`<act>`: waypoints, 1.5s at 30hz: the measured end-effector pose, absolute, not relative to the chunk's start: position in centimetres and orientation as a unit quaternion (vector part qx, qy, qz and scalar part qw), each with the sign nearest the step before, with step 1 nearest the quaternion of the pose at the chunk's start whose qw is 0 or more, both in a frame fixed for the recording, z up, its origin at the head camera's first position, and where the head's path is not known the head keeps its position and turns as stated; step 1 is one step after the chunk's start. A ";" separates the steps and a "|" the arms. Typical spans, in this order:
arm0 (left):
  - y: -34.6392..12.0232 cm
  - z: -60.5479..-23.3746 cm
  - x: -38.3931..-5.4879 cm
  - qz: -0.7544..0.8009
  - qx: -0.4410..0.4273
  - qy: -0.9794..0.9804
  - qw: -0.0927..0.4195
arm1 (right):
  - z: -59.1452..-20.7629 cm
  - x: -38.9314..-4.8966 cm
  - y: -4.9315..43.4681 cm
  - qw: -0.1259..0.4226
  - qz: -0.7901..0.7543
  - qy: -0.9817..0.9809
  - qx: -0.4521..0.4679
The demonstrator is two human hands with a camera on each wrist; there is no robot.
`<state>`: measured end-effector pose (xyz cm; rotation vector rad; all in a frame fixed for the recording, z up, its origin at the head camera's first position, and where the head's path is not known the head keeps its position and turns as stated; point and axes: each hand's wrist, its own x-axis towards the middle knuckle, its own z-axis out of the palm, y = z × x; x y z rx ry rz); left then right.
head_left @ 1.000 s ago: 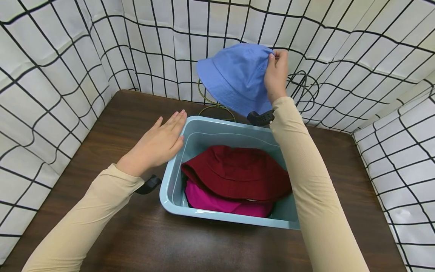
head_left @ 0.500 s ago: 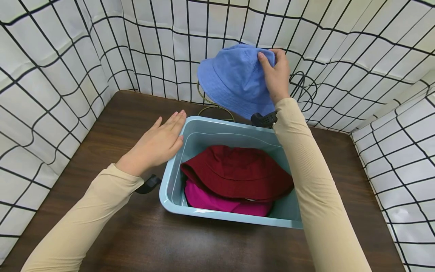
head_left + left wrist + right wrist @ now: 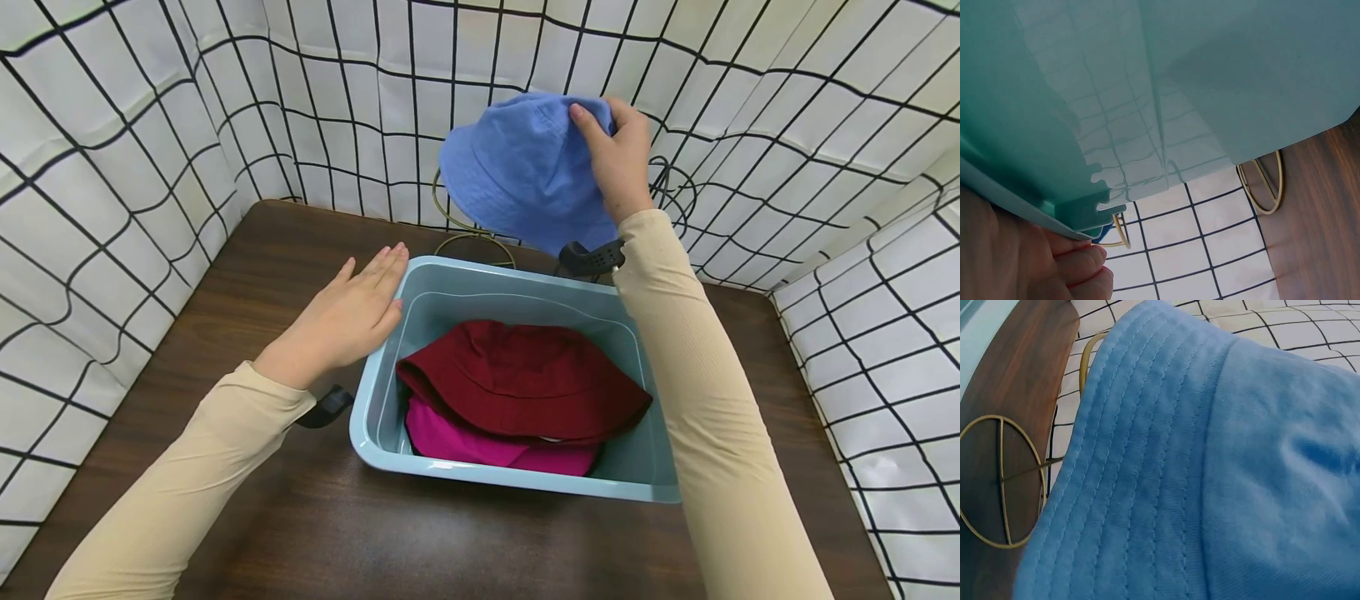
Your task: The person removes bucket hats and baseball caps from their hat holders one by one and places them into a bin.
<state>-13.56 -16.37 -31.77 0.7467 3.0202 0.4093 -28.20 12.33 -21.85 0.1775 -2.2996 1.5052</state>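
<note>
At the back of the table, a blue bucket hat (image 3: pixel 532 171) is in my right hand (image 3: pixel 622 158), which pinches its crown with the thumb on the near side. The hat's stitched brim (image 3: pixel 1129 456) fills much of the right wrist view. Behind and below it shows a gold wire stand (image 3: pixel 437 204) with a round base (image 3: pixel 1002 481). My left hand (image 3: pixel 341 312) lies with straight fingers along the left rim of a light blue plastic bin (image 3: pixel 517 477). Inside the bin, a dark red bucket hat (image 3: pixel 525 379) lies on top of a magenta hat (image 3: pixel 487 442).
The dark brown wooden table (image 3: pixel 450 550) carries the bin. White cloth with black grid lines (image 3: pixel 360 108) walls the back and both sides. A coil of dark cable (image 3: pixel 678 187) hangs at the back wall, right of the blue hat.
My right hand has shifted slightly right, its thumb now further over the blue hat's crown, and the hat has moved a little with it. The left hand has stayed on the rim.
</note>
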 end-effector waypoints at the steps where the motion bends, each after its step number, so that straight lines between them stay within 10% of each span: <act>1: -16.4 -31.8 -13.6 0.130 0.238 0.962 0.002 | -21.7 -28.1 12.4 0.200 0.529 -0.822 0.069; 45: -16.2 -31.6 -13.5 0.128 0.241 0.962 -0.004 | -16.0 -21.4 16.8 0.298 0.557 -0.764 0.131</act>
